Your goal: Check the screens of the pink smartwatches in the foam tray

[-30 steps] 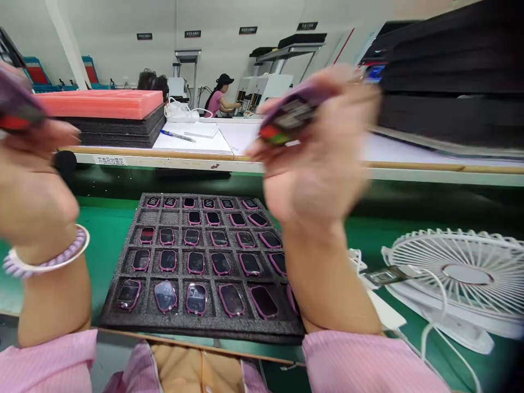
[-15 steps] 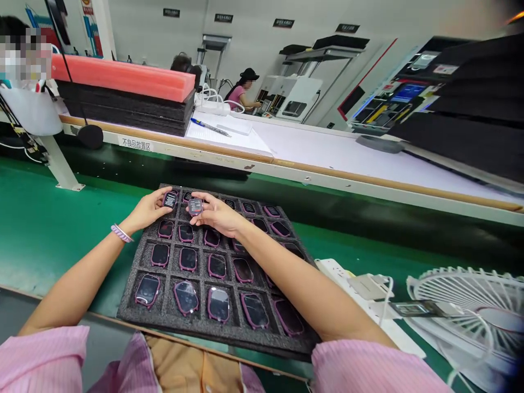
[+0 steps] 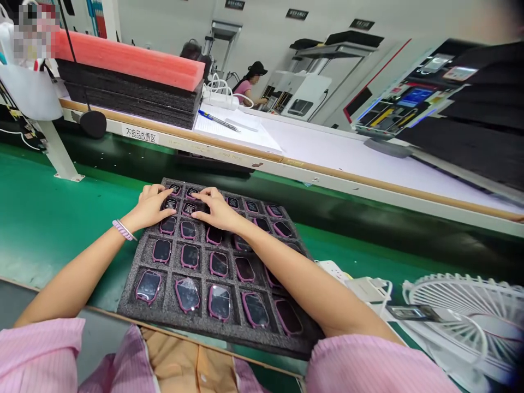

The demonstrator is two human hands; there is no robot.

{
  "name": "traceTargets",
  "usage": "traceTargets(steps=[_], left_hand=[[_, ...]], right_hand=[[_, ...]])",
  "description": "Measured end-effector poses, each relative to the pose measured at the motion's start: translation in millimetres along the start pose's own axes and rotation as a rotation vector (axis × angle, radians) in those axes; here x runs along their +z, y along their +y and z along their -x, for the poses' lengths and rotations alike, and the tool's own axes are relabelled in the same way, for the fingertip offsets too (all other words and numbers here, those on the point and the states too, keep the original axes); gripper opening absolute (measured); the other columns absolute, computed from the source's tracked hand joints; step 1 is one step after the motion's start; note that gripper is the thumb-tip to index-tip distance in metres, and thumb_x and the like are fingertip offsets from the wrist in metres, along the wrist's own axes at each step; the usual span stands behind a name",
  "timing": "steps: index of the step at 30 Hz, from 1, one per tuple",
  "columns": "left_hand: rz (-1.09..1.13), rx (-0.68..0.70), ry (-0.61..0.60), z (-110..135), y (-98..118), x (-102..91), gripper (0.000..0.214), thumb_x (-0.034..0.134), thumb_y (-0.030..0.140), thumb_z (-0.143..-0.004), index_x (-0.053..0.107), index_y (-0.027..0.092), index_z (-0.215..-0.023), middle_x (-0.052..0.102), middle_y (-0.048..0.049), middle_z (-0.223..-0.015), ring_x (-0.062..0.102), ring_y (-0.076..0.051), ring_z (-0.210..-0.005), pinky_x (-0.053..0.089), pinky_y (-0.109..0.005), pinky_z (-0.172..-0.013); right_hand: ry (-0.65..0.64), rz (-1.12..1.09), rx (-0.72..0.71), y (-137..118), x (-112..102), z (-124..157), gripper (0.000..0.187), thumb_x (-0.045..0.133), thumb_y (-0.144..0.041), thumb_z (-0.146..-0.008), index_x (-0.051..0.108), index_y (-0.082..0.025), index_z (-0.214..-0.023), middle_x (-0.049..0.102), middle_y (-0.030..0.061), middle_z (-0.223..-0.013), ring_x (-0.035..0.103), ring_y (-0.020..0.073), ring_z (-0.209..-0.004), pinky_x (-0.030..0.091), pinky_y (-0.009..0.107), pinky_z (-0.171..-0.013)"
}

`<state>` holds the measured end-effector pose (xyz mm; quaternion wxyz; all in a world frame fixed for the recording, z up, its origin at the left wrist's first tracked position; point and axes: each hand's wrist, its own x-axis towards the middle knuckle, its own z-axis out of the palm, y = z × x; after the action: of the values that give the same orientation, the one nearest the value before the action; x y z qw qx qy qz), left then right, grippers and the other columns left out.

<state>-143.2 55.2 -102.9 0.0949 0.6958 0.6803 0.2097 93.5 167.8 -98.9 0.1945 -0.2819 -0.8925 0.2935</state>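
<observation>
A black foam tray (image 3: pixel 166 297) with square compartments holds several smartwatches with purple cases. At its far left, my left hand (image 3: pixel 150 208) has thumb and forefinger around a smartwatch (image 3: pixel 170 204) whose screen shows lines of text. Just to the right, my right hand (image 3: pixel 219 210) pinches another lit smartwatch (image 3: pixel 189 209) by its edge, low over the tray. Both of these watches appear to sit at their compartments, partly covered by fingers. Beyond the fingertips, two more lit smartwatches lie in the back row. The watches nearer me have dark screens.
A white fan (image 3: pixel 462 316) and a power strip (image 3: pixel 333 270) stand at the right on the green bench (image 3: pixel 106 191). Above the tray's back runs a shelf (image 3: pixel 319 153) with red foam (image 3: pixel 126 57), black foam sheets, papers and a pen (image 3: pixel 216 120). Another person works in the background.
Both hands have lowered their smartwatches from above the tray into its second row of compartments. My view has shifted slightly.
</observation>
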Motion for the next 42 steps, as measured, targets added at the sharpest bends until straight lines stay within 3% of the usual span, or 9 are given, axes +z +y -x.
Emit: traceTargets(steps=[5,9,12,17,24,28,32,37,42], left_hand=[[-0.117,0.152,-0.093,-21.2,63.0,-9.7,0.043,0.061,0.042,-0.100,0.070,0.024,-0.138,0.062,-0.0131,-0.131,0.048,-0.034,-0.129,0.040,-0.047,-0.116],[-0.228,0.150,-0.208,-48.7,117.9,5.1,0.039,0.058,0.041,-0.103,0.077,0.011,-0.119,0.066,-0.0202,-0.125,0.051,-0.038,-0.132,0.042,-0.049,-0.115],[-0.249,0.097,-0.232,-59.6,138.4,21.1,0.043,0.068,0.042,-0.098,0.076,0.002,-0.112,0.062,-0.0289,-0.131,0.051,-0.046,-0.134,0.044,-0.055,-0.112],[-0.176,0.058,-0.216,-61.0,138.6,28.6,0.033,0.079,0.028,-0.086,0.071,0.008,-0.111,0.066,-0.0230,-0.123,0.058,-0.042,-0.126,0.048,-0.048,-0.105],[0.194,0.056,-0.146,-58.0,141.6,14.2,0.018,0.068,0.017,-0.092,0.062,0.015,-0.109,0.069,-0.0066,-0.099,0.064,-0.019,-0.091,0.048,-0.028,-0.081],[0.835,-0.140,-0.187,-54.1,150.1,8.0,0.012,0.059,0.026,-0.098,0.058,0.013,-0.099,0.060,-0.0032,-0.082,0.053,-0.009,-0.064,0.040,-0.020,-0.059],[1.144,-0.225,-0.194,-45.9,155.1,11.3,0.030,0.077,0.028,-0.084,0.051,0.015,-0.082,0.053,0.0016,-0.070,0.046,-0.005,-0.055,0.035,-0.018,-0.053],[0.987,-0.285,-0.092,-38.2,149.2,26.3,0.024,0.076,0.016,-0.077,0.057,0.015,-0.093,0.056,0.0035,-0.071,0.047,-0.008,-0.056,0.035,-0.021,-0.054],[0.638,-0.128,0.063,-34.1,138.8,32.4,0.026,0.073,0.018,-0.078,0.065,0.014,-0.103,0.069,-0.0040,-0.102,0.063,-0.017,-0.093,0.050,-0.030,-0.088]], right_hand=[[0.054,0.329,-0.009,2.9,-52.5,20.7,0.040,0.063,-0.024,-0.102,0.066,-0.016,-0.141,0.060,0.0154,-0.130,0.058,0.0302,-0.126,0.049,0.043,-0.112],[0.007,0.544,0.185,12.8,-74.8,44.3,0.017,0.064,-0.024,-0.103,0.077,-0.013,-0.101,0.067,0.0158,-0.106,0.065,0.0329,-0.107,0.051,0.046,-0.102],[0.013,0.582,0.276,22.1,-66.2,63.1,0.026,0.071,-0.030,-0.100,0.073,-0.011,-0.083,0.065,0.0208,-0.102,0.064,0.0411,-0.106,0.049,0.054,-0.098],[0.120,0.451,0.303,31.2,-44.5,73.8,0.018,0.077,-0.028,-0.093,0.067,-0.014,-0.098,0.063,0.0203,-0.116,0.059,0.0413,-0.117,0.048,0.049,-0.098],[0.297,0.027,0.256,25.6,-48.0,71.7,0.015,0.060,-0.020,-0.092,0.048,-0.021,-0.099,0.062,0.0031,-0.085,0.062,0.0245,-0.077,0.045,0.032,-0.074],[0.230,-0.680,0.299,17.7,-49.8,76.3,0.021,0.062,-0.034,-0.098,0.051,-0.020,-0.110,0.067,0.0031,-0.088,0.057,0.0151,-0.061,0.044,0.024,-0.059],[0.143,-1.100,0.360,9.6,-47.7,79.6,0.021,0.061,-0.036,-0.102,0.059,-0.016,-0.106,0.069,0.0078,-0.086,0.057,0.0133,-0.056,0.047,0.023,-0.052],[0.114,-1.325,0.386,12.5,-38.9,82.8,0.014,0.063,-0.017,-0.102,0.063,-0.017,-0.116,0.073,0.0081,-0.103,0.076,0.0197,-0.086,0.065,0.036,-0.090],[0.183,-0.902,0.151,27.9,-27.0,88.5,0.049,0.078,-0.029,-0.094,0.060,-0.023,-0.139,0.063,0.0083,-0.137,0.073,0.0229,-0.109,0.057,0.047,-0.111]])
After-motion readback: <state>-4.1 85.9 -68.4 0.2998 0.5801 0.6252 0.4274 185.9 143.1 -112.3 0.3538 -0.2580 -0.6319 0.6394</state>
